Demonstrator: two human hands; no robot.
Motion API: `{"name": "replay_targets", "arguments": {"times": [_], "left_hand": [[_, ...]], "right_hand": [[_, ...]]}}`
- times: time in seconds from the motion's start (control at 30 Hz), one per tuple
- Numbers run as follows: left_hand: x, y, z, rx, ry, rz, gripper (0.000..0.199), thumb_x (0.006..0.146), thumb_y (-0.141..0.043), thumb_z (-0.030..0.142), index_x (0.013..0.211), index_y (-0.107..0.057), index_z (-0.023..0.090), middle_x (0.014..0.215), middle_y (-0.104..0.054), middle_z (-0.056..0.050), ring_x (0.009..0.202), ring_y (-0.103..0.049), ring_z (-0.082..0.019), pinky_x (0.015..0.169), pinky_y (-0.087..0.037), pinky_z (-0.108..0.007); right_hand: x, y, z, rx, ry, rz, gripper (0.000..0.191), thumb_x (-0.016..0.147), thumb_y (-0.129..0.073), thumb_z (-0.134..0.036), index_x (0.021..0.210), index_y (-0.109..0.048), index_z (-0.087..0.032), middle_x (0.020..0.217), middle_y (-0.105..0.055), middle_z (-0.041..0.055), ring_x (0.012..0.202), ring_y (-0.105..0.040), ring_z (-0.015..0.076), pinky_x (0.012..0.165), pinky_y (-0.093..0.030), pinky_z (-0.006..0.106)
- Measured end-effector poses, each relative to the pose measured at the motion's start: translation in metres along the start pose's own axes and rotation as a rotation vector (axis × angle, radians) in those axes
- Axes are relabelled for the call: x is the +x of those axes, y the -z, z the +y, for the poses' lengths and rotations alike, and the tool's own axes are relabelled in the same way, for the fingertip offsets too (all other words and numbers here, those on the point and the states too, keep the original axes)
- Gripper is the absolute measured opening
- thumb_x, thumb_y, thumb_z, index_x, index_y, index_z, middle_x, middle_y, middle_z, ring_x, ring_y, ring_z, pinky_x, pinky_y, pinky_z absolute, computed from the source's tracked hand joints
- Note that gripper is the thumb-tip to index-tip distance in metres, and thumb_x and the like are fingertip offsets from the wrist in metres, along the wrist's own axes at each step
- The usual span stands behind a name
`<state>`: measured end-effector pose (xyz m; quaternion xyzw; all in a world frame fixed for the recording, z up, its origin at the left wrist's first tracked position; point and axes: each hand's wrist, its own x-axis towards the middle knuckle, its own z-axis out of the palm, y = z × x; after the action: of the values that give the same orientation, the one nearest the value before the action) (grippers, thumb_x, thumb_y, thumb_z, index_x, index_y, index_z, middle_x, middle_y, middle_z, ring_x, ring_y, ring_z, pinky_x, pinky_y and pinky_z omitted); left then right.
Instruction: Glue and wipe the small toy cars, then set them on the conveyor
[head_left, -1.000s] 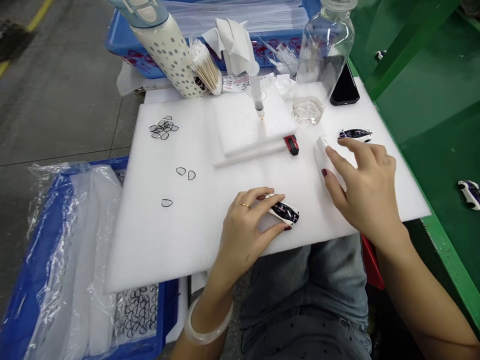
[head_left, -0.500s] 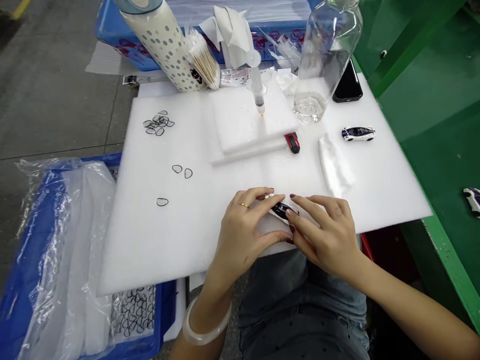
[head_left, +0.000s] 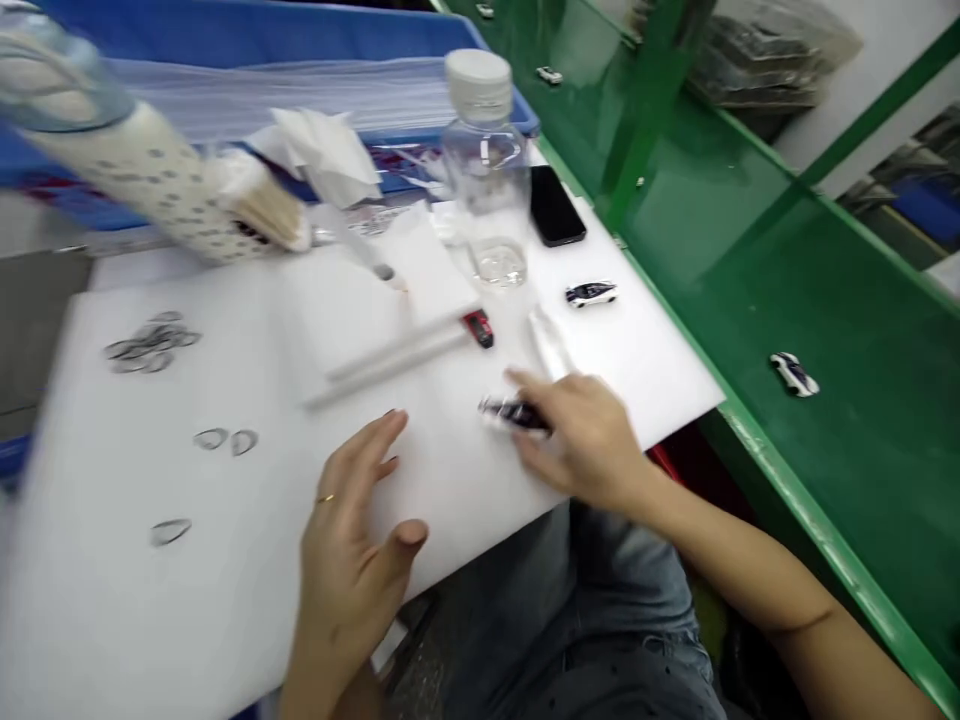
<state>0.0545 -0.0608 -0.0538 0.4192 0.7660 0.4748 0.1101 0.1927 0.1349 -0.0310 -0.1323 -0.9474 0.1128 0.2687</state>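
Observation:
My right hand (head_left: 577, 430) grips a small white and dark blue toy car (head_left: 516, 414) between thumb and fingers, at the front of the white foam board (head_left: 450, 500). To its left, my left hand (head_left: 360, 510) holds nothing, its thumb and fingers apart. Just behind the right hand lies a folded white cloth (head_left: 550, 343). A second toy car (head_left: 591, 293) rests on the board at the right. Two thin black rings (head_left: 211, 438) and a single ring (head_left: 171, 531) lie on the left side, with a blurred pile of rings (head_left: 150, 343) behind them.
A syringe (head_left: 367, 255) leans on a raised foam block (head_left: 337, 310), beside a red and black piece (head_left: 478, 328). Behind stand a clear bottle (head_left: 487, 170), a phone (head_left: 555, 205), cotton swabs (head_left: 266, 205) and a dotted flask (head_left: 157, 170). Toy cars (head_left: 794, 375) sit on the green belt (head_left: 750, 300).
My left hand has let go of the toy car and moved away left. My right hand now holds the car alone. The view has turned to the right, showing more of the green belt.

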Motion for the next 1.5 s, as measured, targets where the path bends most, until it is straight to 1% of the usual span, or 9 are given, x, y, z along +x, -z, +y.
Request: {"name": "replay_targets", "arguments": {"times": [0.17,0.27,0.6,0.8,1.0,1.1,1.2,1.3,1.5], "left_hand": [[0.001,0.001,-0.001,0.084,0.032,-0.042,0.050,0.094,-0.043,0.070,0.138,-0.049,0.047,0.144,-0.046,-0.001,0.129,-0.046,-0.039,0.100,-0.044,-0.066],[0.000,-0.001,-0.001,0.170,0.081,-0.054,0.049,0.092,-0.047,0.068,0.134,-0.054,0.044,0.143,-0.048,-0.002,0.122,-0.052,-0.041,0.098,-0.043,-0.071],[0.002,-0.004,0.002,0.191,0.000,-0.038,0.038,0.092,-0.052,0.059,0.124,-0.062,0.041,0.133,-0.057,-0.001,0.123,-0.048,-0.044,0.096,-0.039,-0.066],[0.002,-0.010,-0.001,0.221,-0.138,-0.074,0.046,0.096,-0.050,0.057,0.135,-0.054,0.031,0.125,-0.062,-0.005,0.114,-0.054,-0.035,0.092,-0.045,-0.049],[-0.003,-0.014,0.006,0.322,-0.091,0.071,0.068,0.096,-0.040,0.070,0.140,-0.048,0.019,0.109,-0.064,-0.010,0.099,-0.058,-0.030,0.082,-0.048,-0.042],[-0.004,-0.014,0.009,0.340,-0.065,0.139,0.066,0.097,-0.041,0.068,0.130,-0.056,0.013,0.083,-0.060,-0.006,0.074,-0.057,-0.024,0.066,-0.046,-0.036],[-0.003,-0.012,0.012,0.228,-0.046,0.036,0.067,0.095,-0.041,0.071,0.126,-0.060,0.014,0.072,-0.057,-0.003,0.064,-0.055,-0.022,0.063,-0.044,-0.035],[-0.001,-0.008,0.015,0.107,-0.023,-0.137,0.046,0.090,-0.063,0.057,0.121,-0.064,0.022,0.071,-0.057,-0.001,0.065,-0.055,-0.021,0.067,-0.046,-0.036],[0.003,0.003,0.016,0.101,-0.121,-0.289,0.059,0.064,-0.074,0.006,0.117,-0.061,0.028,0.140,-0.047,-0.009,0.127,-0.047,-0.034,0.099,-0.048,-0.049]], "right_hand": [[-0.027,0.053,0.143,-0.326,-0.696,0.220,0.057,0.080,-0.060,-0.030,0.135,-0.051,-0.020,0.103,-0.073,0.0103,0.088,-0.065,0.0296,0.079,-0.049,0.045],[-0.066,0.077,0.203,-0.431,-0.749,0.164,0.051,0.078,-0.063,-0.029,0.127,-0.059,-0.017,0.092,-0.075,0.0132,0.077,-0.064,0.0292,0.068,-0.046,0.041],[-0.182,0.152,0.221,-0.579,-0.449,0.335,0.021,0.077,-0.074,-0.037,0.092,-0.066,-0.024,0.055,-0.060,-0.0017,0.037,-0.031,0.0085,0.045,-0.019,0.029],[-0.064,0.093,0.137,-0.544,-0.304,0.264,0.030,0.090,-0.061,-0.029,0.118,-0.065,-0.020,0.098,-0.073,0.0131,0.081,-0.065,0.0242,0.068,-0.045,0.035],[0.034,0.000,-0.003,0.162,0.594,-0.335,0.030,0.096,-0.048,-0.011,0.121,-0.062,-0.020,0.115,-0.071,0.0063,0.111,-0.063,0.0167,0.088,-0.049,0.030],[0.065,-0.015,-0.017,0.291,0.454,-0.454,0.015,0.097,-0.053,-0.025,0.100,-0.067,-0.018,0.100,-0.073,0.0048,0.094,-0.067,0.0162,0.077,-0.049,0.028],[0.106,-0.019,-0.013,0.260,0.035,-0.242,0.019,0.092,-0.060,-0.034,0.096,-0.060,-0.016,0.091,-0.070,0.0062,0.078,-0.064,0.0173,0.068,-0.044,0.029],[0.144,-0.028,-0.012,0.190,-0.096,-0.211,0.032,0.088,-0.064,-0.033,0.111,-0.052,-0.014,0.103,-0.068,0.0107,0.084,-0.063,0.0209,0.066,-0.040,0.030],[0.180,-0.030,-0.005,0.331,-0.098,-0.464,0.030,0.100,-0.041,-0.040,0.093,-0.060,-0.018,0.091,-0.068,0.0090,0.085,-0.062,0.0228,0.073,-0.041,0.034]]}}
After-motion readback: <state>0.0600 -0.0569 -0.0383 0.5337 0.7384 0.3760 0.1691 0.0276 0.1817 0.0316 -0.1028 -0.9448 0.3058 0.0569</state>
